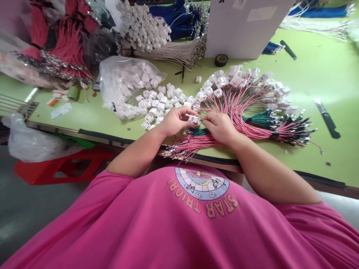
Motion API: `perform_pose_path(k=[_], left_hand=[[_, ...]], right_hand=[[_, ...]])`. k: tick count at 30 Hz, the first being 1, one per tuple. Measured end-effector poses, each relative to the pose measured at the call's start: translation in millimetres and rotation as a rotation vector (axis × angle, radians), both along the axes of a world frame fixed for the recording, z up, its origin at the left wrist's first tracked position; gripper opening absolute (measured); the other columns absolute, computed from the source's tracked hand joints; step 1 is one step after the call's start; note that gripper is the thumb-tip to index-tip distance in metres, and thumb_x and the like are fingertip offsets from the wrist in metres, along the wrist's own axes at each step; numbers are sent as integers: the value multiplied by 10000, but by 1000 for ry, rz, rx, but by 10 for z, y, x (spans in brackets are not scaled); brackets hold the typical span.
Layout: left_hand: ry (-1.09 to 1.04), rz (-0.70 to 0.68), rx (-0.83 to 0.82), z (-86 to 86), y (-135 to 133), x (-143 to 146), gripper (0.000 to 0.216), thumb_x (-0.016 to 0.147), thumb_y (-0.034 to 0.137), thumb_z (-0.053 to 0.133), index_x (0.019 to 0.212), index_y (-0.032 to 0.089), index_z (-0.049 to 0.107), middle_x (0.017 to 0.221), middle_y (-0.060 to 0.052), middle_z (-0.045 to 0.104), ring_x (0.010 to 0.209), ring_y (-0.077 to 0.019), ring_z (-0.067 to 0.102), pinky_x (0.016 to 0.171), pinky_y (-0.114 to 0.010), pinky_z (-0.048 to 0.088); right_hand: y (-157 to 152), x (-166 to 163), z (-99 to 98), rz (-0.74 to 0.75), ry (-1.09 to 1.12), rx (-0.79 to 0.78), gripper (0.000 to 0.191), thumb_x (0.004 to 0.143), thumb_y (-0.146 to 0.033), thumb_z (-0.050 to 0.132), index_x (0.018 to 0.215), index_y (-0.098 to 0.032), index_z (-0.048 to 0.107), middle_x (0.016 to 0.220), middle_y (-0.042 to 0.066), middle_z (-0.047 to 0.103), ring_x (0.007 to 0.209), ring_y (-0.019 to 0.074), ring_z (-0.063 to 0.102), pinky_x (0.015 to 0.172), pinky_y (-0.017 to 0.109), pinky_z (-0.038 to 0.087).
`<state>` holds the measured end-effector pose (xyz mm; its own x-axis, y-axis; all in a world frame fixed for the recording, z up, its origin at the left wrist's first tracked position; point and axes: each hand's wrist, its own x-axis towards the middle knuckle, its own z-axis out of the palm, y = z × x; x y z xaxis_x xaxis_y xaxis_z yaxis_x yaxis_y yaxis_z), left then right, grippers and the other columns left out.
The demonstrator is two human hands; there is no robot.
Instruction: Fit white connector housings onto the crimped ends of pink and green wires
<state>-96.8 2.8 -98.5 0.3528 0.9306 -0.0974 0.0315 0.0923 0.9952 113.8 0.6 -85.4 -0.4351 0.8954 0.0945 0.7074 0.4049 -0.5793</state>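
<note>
Between the thumb and fingers of my left hand [176,121] is a white plastic connector housing [193,118]. Close to its right side, my right hand [220,127] is pinched; a thin wire end seems to be in the fingertips, though it is mostly hidden. Under both hands lies a bundle of pink wires [193,144] with metal terminals at the ends, and some green wires [198,131] show beside it. Loose white housings [161,106] are heaped left of my hands. To the right, more pink wires [244,112] fan out, with white housings on their far ends.
A clear bag of housings [126,82] lies at the left. Behind stand a white box [246,30], black tape [221,60] and bundles of white wires [179,50]. A cutter knife [327,117] rests at the right. Below the table edge is a red stool [64,168].
</note>
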Motion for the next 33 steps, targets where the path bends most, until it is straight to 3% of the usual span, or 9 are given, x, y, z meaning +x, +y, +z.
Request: perform_pose_path(k=[9,13,17,19,23,26,33], left_hand=[[118,-29,87,-27,-10,58,408,575,277,887,935,151,743,831,-13,704,631,-63,561,637,-239,490],[118,-17,87,-16,-14,67,419,581,288,881,942,144,725,838,-13,697,653,-71,582,664,-249,508],[72,79,63,13,0,43,417,642,264,858,995,141,672,838,-15,702,711,-107,664,708,-271,551],[58,123,38,36,5,43,372,697,230,820,1015,143,647,826,-14,706,689,-109,678,691,-270,558],[79,139,39,66,13,58,291,740,134,767,997,138,631,772,5,699,663,-104,688,686,-261,566],[64,131,38,67,19,55,286,743,128,775,990,141,632,737,16,695,660,-104,694,689,-258,575],[-24,67,-45,124,-9,47,350,710,214,831,989,133,634,721,3,703,667,-111,697,679,-249,578]], right_hand=[[-18,-33,-20,41,50,-19,213,899,-252,493,824,-186,681,782,35,677,708,168,551,677,278,350],[-31,-42,-15,9,-1,2,234,920,-259,480,850,-180,688,832,63,700,738,192,579,697,305,373],[-92,12,69,29,-22,213,263,943,-274,463,973,-168,702,1001,125,716,924,248,617,817,364,423],[-161,26,131,177,-48,271,249,932,-296,498,989,-168,704,1037,129,709,972,250,612,851,368,431],[-320,-27,213,531,-292,138,226,917,-271,503,879,-161,696,907,100,698,830,206,594,734,324,408],[-353,-64,226,530,-352,33,213,901,-209,482,867,-153,685,878,89,692,753,177,564,670,307,363],[-268,-18,207,435,50,-47,188,811,-160,523,792,-173,709,784,44,690,757,156,581,744,283,409]])
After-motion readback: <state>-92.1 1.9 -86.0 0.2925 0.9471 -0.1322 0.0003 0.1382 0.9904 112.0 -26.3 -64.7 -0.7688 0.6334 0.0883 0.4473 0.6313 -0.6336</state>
